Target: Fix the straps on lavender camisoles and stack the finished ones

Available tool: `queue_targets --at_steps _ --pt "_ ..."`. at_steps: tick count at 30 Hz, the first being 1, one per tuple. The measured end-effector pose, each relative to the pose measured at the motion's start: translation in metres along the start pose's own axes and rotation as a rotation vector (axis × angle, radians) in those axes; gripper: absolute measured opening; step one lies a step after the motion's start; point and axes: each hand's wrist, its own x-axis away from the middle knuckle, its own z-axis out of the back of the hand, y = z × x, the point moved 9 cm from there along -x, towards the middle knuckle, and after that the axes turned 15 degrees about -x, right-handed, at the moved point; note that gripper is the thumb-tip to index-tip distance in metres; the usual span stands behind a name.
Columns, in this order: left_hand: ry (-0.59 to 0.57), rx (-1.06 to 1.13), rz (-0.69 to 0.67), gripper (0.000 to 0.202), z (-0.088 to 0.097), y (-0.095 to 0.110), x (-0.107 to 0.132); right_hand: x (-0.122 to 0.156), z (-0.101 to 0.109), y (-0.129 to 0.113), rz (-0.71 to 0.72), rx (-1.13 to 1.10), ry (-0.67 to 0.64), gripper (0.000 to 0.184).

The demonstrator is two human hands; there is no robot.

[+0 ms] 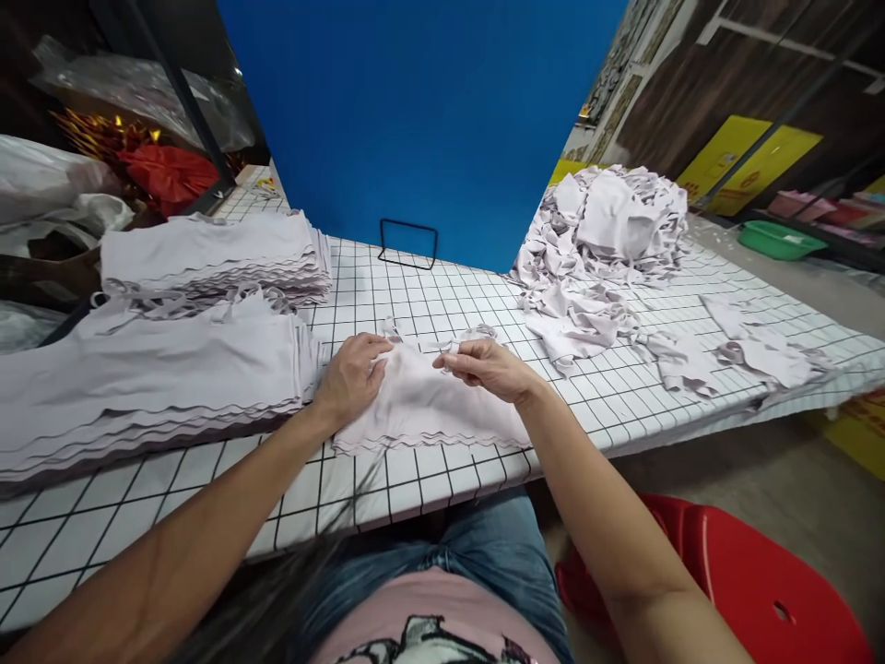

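Note:
A pale pinkish-grey camisole (435, 406) with thin straps and a wavy hem lies flat on the table in front of me. My left hand (355, 376) grips its upper left edge, thumb and fingers closed on the cloth. Over the top edge, near the middle, my right hand (489, 367) is closed in a pinch. Something small and pale shows at its fingertips, too little to make out. To the left of my left hand lies a layered stack of like camisoles (159, 364), with a second stack (214, 249) behind it.
A heaped pile of loose garments (608, 226) stands at the back right, with several scattered pieces (774, 355) nearer the edge. A blue board (421, 120) with a black wire stand (407, 244) rises behind the checked tabletop (407, 484). A red stool (747, 581) is at lower right.

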Motion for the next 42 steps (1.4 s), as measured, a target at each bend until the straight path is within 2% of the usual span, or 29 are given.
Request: queue_targets --at_steps 2,4,8,12,16,20,23,24,26,28,30,36,42 --pt "0.024 0.091 0.003 0.024 0.010 0.009 0.000 -0.015 0.002 0.000 0.042 -0.036 0.077 0.035" --pt "-0.031 0.237 0.025 0.022 0.009 0.017 0.000 -0.027 -0.001 0.000 0.062 -0.006 0.105 0.034" --pt "-0.159 0.458 0.129 0.027 -0.003 0.019 0.003 -0.042 -0.019 -0.002 0.088 0.084 0.014 0.032" --pt "-0.154 0.531 0.209 0.019 -0.006 0.011 0.004 -0.048 -0.031 0.003 0.090 0.069 -0.034 0.030" --pt "-0.148 0.511 0.188 0.021 -0.005 0.009 0.002 -0.053 -0.035 0.004 0.134 0.012 -0.057 0.028" --pt "-0.128 0.463 0.185 0.021 -0.004 0.003 0.000 -0.060 -0.008 0.000 0.143 0.107 0.148 0.033" --pt "-0.093 0.382 0.212 0.021 -0.003 -0.003 -0.001 -0.057 0.006 -0.025 0.279 0.405 0.334 0.029" --pt "-0.082 0.348 0.211 0.020 -0.003 -0.004 -0.001 -0.054 0.001 -0.036 0.371 0.520 0.333 0.026" --pt "-0.064 0.284 0.184 0.017 -0.003 -0.003 -0.002 -0.050 -0.025 -0.048 0.532 0.695 0.179 0.025" --pt "-0.048 0.232 0.152 0.015 -0.004 -0.002 -0.002 -0.050 -0.051 -0.040 0.550 0.778 -0.060 0.027" --pt "-0.038 0.194 0.125 0.016 -0.004 0.000 -0.003 -0.052 -0.059 -0.028 0.493 0.810 -0.164 0.026" --pt "-0.037 0.115 0.087 0.013 -0.006 0.004 -0.003 -0.056 -0.038 -0.017 0.426 0.788 -0.091 0.015" --pt "-0.152 -0.054 0.109 0.011 -0.020 0.007 -0.001 -0.056 -0.027 -0.015 0.332 0.710 -0.020 0.011"
